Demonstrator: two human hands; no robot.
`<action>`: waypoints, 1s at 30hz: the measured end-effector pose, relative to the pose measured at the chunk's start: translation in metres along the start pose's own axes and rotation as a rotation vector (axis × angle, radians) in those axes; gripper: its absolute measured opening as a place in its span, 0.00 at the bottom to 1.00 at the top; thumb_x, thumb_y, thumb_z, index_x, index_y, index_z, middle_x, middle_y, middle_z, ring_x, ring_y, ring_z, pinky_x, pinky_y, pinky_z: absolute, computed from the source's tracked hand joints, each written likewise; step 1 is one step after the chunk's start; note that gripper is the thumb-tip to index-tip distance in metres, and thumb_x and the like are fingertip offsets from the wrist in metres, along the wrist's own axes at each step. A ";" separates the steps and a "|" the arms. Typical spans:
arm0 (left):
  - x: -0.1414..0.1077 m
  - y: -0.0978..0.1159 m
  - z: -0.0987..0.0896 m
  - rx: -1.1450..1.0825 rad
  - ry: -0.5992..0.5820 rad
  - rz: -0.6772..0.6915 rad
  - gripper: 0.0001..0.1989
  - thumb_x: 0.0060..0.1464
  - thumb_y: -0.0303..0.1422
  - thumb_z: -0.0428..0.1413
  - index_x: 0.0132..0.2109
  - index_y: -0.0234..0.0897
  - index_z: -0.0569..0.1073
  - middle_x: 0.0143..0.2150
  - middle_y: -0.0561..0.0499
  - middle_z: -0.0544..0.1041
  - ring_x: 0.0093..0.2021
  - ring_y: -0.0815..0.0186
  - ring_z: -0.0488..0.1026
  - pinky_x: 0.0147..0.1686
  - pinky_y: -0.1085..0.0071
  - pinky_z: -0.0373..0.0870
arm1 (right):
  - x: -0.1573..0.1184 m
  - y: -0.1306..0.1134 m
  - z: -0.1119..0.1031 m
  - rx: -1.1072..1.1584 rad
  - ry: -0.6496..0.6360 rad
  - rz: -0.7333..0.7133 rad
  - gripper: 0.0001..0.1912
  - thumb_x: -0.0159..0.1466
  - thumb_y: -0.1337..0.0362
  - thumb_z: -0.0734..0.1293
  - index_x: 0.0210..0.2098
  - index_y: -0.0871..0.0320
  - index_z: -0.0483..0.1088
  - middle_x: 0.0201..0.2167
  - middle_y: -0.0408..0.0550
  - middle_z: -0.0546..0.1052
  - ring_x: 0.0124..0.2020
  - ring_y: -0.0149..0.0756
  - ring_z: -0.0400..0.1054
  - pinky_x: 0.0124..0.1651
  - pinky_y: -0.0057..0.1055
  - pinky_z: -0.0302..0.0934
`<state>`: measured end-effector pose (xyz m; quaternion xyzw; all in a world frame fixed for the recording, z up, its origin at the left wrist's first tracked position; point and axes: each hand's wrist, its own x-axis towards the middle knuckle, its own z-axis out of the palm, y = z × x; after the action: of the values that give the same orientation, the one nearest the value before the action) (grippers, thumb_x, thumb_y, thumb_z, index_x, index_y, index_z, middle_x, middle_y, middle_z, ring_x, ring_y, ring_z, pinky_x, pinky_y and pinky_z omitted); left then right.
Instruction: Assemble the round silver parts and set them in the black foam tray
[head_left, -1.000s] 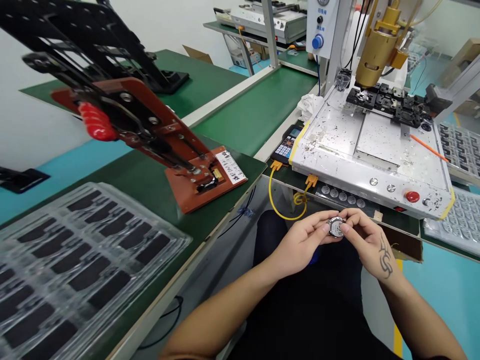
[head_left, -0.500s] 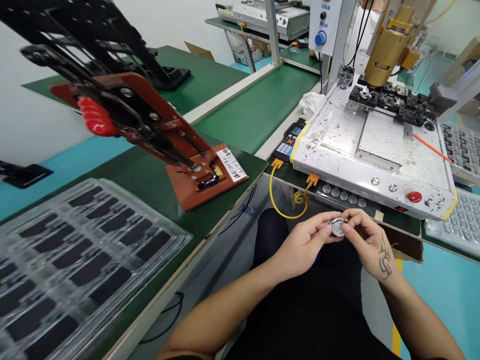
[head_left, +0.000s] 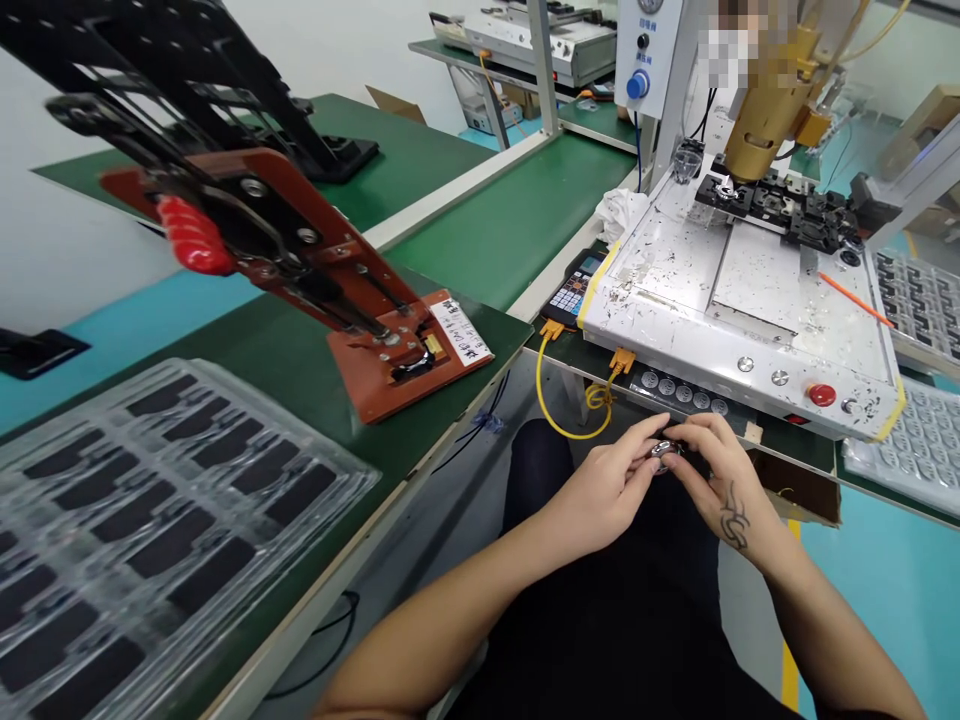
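Observation:
Between the fingertips of both hands, over my lap, is a small round silver metal part (head_left: 664, 452), about as wide as a watch case. My left hand (head_left: 615, 480) pinches its left side with thumb and fingers. On its other side, my right hand (head_left: 712, 475) grips it, thumb at the lower edge and fingers curled above. The part is tilted, its shiny rim facing me, and fingers cover some of it. Just beyond the hands, a strip of flat round parts (head_left: 684, 393) lies below the front of the white machine (head_left: 675, 300).
To the left, a red-handled clamp fixture (head_left: 412, 350) stands on the green bench beside clear trays (head_left: 300, 440) of dark pieces. A yellow cable (head_left: 541, 385) loops near my knee. The machine carries a brass-coloured head (head_left: 757, 130) and red button (head_left: 822, 394). More round parts fill a right-hand tray (head_left: 911, 440).
The round part has been tipped, so its flat marked face has given way to its rim. Both hands have shifted slightly left, and the right fingers have moved over the top.

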<state>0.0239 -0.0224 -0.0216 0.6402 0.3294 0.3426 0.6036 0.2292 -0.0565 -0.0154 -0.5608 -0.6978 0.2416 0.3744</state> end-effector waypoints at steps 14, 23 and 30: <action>0.001 0.010 -0.007 -0.282 0.127 -0.128 0.18 0.64 0.41 0.66 0.54 0.34 0.81 0.42 0.45 0.82 0.41 0.60 0.82 0.45 0.63 0.83 | 0.013 -0.015 0.020 0.588 0.056 0.364 0.19 0.67 0.45 0.75 0.41 0.55 0.76 0.27 0.42 0.76 0.22 0.31 0.67 0.26 0.31 0.66; -0.006 0.020 -0.009 -0.195 0.176 -0.081 0.14 0.64 0.39 0.65 0.51 0.34 0.82 0.39 0.46 0.81 0.37 0.63 0.80 0.41 0.66 0.82 | 0.009 -0.025 0.020 0.536 0.033 0.297 0.14 0.69 0.50 0.75 0.42 0.53 0.77 0.30 0.44 0.78 0.26 0.33 0.68 0.28 0.31 0.67; -0.007 0.024 -0.013 -0.151 0.199 -0.080 0.13 0.65 0.39 0.64 0.48 0.33 0.82 0.37 0.46 0.82 0.34 0.63 0.79 0.39 0.68 0.79 | 0.012 -0.019 0.018 0.513 -0.075 0.231 0.11 0.70 0.53 0.75 0.45 0.53 0.78 0.34 0.46 0.79 0.29 0.33 0.70 0.32 0.32 0.69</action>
<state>0.0093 -0.0225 0.0028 0.5420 0.3860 0.4038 0.6278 0.2021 -0.0487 -0.0087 -0.5142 -0.5586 0.4722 0.4478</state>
